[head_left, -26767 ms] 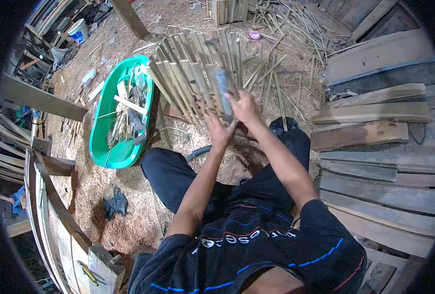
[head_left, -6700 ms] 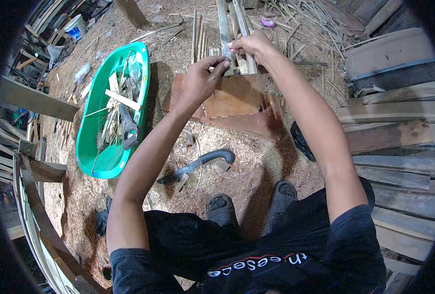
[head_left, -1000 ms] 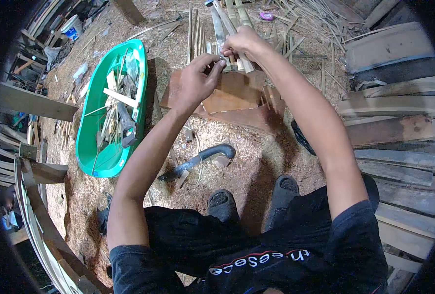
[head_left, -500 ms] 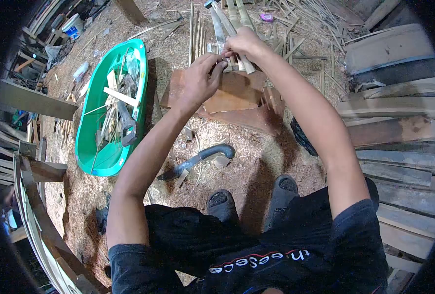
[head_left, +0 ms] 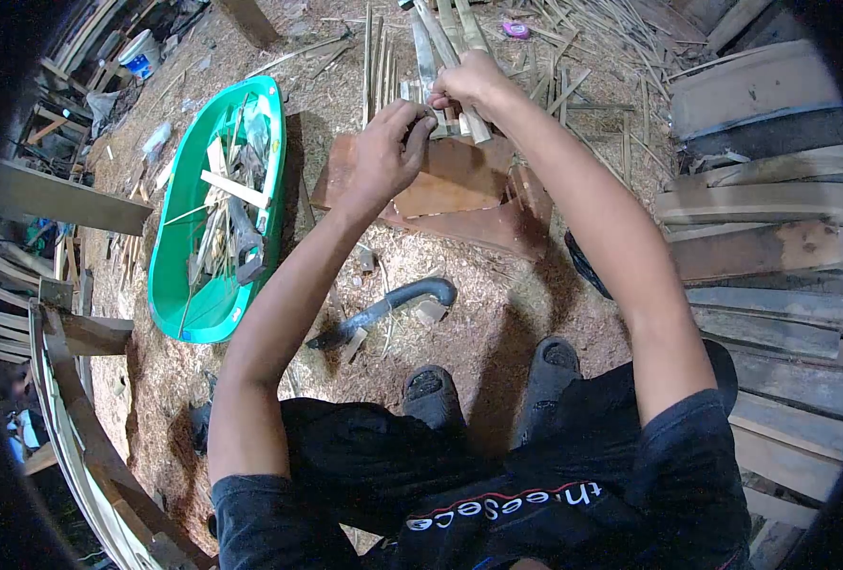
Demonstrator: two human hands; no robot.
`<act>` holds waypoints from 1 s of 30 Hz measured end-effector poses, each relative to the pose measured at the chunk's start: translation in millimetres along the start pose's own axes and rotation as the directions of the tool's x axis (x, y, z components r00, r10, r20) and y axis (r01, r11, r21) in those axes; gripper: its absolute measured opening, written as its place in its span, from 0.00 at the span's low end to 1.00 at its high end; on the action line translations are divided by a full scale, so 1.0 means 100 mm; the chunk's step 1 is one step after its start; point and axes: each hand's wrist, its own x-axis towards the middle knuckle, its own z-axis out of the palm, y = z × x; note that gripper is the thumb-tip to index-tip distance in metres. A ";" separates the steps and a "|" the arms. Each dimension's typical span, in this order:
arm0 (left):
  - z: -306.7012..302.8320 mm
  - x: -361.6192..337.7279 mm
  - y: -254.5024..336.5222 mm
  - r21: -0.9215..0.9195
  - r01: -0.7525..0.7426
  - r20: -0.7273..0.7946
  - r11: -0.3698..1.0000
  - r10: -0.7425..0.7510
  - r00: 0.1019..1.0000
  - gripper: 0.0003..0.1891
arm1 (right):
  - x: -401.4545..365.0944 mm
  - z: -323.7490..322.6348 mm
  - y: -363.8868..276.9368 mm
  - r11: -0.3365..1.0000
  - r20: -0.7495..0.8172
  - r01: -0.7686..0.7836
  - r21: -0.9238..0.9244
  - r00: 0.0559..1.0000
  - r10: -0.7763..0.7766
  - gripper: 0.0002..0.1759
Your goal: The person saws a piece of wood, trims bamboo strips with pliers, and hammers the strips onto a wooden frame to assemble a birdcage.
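Note:
My left hand (head_left: 395, 145) is over the left part of a brown board (head_left: 452, 180), its fingers curled together; whatever they hold is too small to make out. Just to the right and higher, my right hand (head_left: 467, 80) has its fingers closed at the wooden strips, and its grip is hidden. Pale bamboo pieces (head_left: 474, 33) and a tool with a metal head (head_left: 406, 5) lie beyond it. The fingertips of both hands are close to each other, with a small gap between them.
A green tub (head_left: 167, 275) with sticks and scraps is at the left. A dark curved pipe (head_left: 383, 306) lies before my feet. Planks (head_left: 773, 204) line the right side. Thin strips (head_left: 381, 71) and a pink object (head_left: 516, 29) lie at the top.
My hands have moved slightly apart; earlier their fingertips met. The view has shifted a little.

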 end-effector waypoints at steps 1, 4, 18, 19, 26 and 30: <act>0.00 0.01 0.00 -0.002 -0.017 0.000 1.000 0.017 1.000 0.06 | 0.02 0.02 0.02 1.000 -0.013 0.007 0.017 1.000 -0.006 0.08; 0.00 0.02 -0.01 0.045 -0.048 0.007 0.998 0.048 0.999 0.06 | 0.03 0.02 0.04 1.000 -0.023 0.019 0.011 1.000 -0.018 0.08; -0.06 0.02 0.06 0.057 -0.082 0.001 0.995 0.082 0.997 0.07 | -0.04 -0.02 0.00 0.990 0.063 0.103 -0.093 0.993 -0.098 0.12; -0.06 0.01 0.07 0.056 -0.070 0.000 0.996 0.070 0.998 0.07 | -0.11 -0.03 -0.04 0.986 0.053 0.101 -0.132 0.994 -0.094 0.11; -0.03 0.00 0.02 0.048 -0.064 0.006 0.997 0.063 0.998 0.06 | -0.46 -0.40 -0.34 0.739 0.099 0.401 -0.541 0.904 -0.417 0.14; -0.02 0.00 -0.04 0.017 -0.087 0.003 0.996 0.087 0.996 0.05 | -0.68 -0.84 -0.23 0.552 0.260 0.615 -0.563 0.765 -0.589 0.19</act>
